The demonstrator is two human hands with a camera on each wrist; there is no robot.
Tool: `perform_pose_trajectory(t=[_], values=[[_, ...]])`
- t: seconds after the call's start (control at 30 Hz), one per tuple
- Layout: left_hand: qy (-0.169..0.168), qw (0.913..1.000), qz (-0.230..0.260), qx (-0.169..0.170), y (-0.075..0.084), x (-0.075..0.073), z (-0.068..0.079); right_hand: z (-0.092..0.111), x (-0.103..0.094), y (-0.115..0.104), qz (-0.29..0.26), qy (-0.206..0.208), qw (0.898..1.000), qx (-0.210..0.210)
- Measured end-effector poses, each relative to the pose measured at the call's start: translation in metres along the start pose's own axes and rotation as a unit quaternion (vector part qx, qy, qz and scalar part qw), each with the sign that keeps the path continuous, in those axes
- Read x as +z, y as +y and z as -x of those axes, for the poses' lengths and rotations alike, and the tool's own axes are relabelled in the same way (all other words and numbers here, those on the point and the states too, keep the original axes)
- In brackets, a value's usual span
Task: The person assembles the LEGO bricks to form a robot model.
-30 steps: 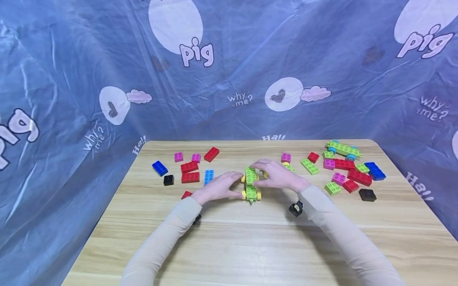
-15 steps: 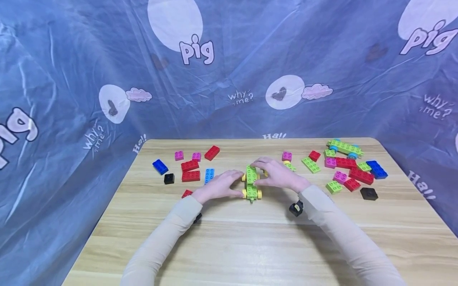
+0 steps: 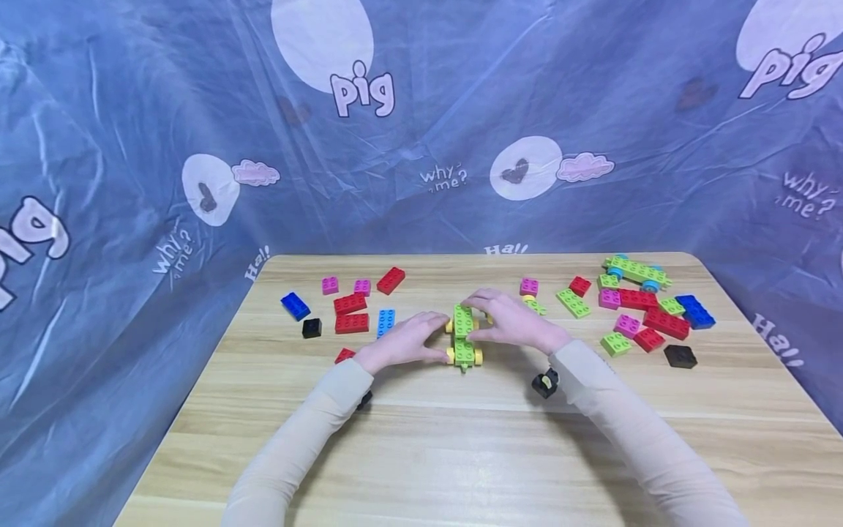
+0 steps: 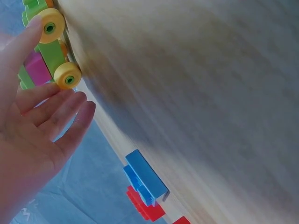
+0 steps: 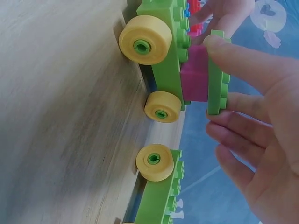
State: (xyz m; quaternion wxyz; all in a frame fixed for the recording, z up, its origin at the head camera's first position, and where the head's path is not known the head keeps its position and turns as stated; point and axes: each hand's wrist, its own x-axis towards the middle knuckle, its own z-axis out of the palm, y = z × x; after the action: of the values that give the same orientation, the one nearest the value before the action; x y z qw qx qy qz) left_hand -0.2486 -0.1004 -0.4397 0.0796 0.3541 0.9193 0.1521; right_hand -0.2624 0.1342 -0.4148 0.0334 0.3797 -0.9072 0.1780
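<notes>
A lime-green toy car (image 3: 464, 354) made of building blocks stands on yellow wheels at mid-table. In the right wrist view, a pink brick (image 5: 194, 79) sits on its studs, with a thin green plate (image 5: 215, 77) on top. My right hand (image 3: 510, 320) pinches that plate, thumb at one end and fingertips at the other. My left hand (image 3: 406, 344) is at the car's left side. Its thumb touches one yellow wheel (image 4: 51, 29) and its forefinger reaches the other wheel (image 4: 68, 75), while the remaining fingers extend loosely.
Beyond my right hand stands another yellow-wheeled green car (image 5: 156, 198). Loose red, pink, blue and black bricks lie left; a light blue brick (image 3: 386, 322) is near my left hand. More bricks and a blue-wheeled green car (image 3: 637, 272) are right. Blue printed cloth (image 3: 421, 124) hangs behind.
The head view has shifted very slightly. Both hands and the toy car keep the same positions relative to each other.
</notes>
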Motion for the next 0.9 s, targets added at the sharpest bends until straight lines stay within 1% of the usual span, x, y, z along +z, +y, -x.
perform_pose_trajectory(t=[0.37,0.63,0.9], values=[[0.002,1.0000,-0.005,-0.004,0.0006,-0.0002,0.0005,0.0014,0.0001,-0.0029,0.009,-0.001,1.000,0.005],[0.001,1.0000,-0.006,-0.002,-0.0005,0.0004,0.0011,0.0016,0.0029,-0.0014,-0.016,-0.003,1.000,0.019],[0.003,1.0000,-0.004,-0.002,-0.0018,0.0017,-0.0001,0.0028,0.0036,0.0003,-0.024,-0.006,0.999,0.025]])
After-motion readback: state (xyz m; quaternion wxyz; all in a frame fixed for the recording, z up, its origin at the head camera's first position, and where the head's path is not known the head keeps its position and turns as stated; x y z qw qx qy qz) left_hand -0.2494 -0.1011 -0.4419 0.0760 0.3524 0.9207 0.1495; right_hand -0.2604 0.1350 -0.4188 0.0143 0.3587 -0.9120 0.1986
